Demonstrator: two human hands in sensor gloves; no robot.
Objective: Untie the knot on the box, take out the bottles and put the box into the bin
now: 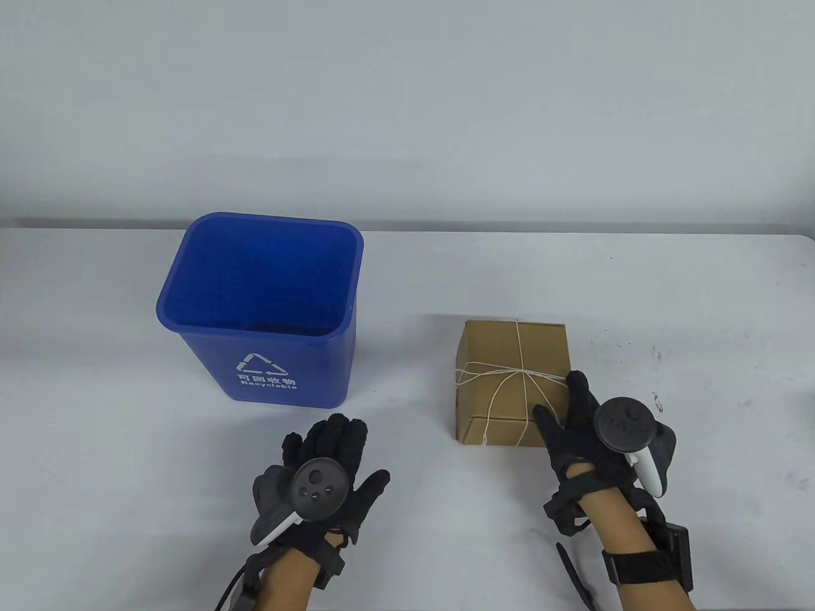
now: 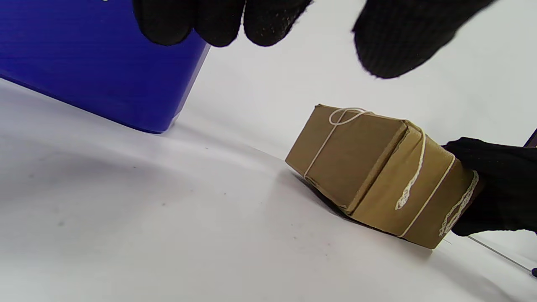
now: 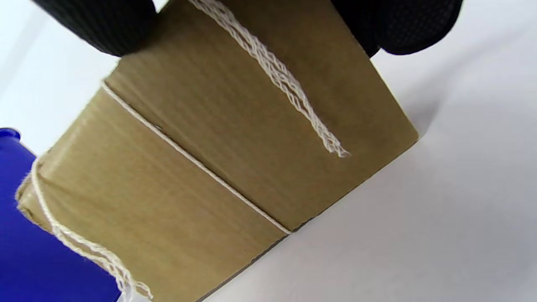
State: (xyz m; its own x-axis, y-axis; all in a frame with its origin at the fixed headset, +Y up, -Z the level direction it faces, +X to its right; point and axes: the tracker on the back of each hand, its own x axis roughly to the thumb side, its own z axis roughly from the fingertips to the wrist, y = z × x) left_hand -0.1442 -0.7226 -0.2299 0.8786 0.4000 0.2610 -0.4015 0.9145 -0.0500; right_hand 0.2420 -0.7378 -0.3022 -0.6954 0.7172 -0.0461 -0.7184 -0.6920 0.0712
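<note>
The cardboard box (image 1: 509,382) sits on the white bench (image 1: 407,541) to the right of the blue bin (image 1: 261,305), well apart from it, with the knot not yet undone; the right hand (image 1: 582,433) grips its near right corner, thumb on top and fingers down the side, while the left hand (image 1: 331,471) hovers over the bench near the bin with fingers spread and holding nothing.

The likely trouble, as I judge it: the string (image 1: 519,372) is thin, twisted and frayed at its loose ends, so gloved fingertips may slip off it or tug the wrong strand and tighten the knot; the box looks light with smooth faces, and may slide or tip on the slick bench if pulled with only one corner held; the bottles are hidden inside, so their weight is unknown.

The bin is hard glossy plastic, tapered, with rounded corners; the box is matte brown card, squarish.
</note>
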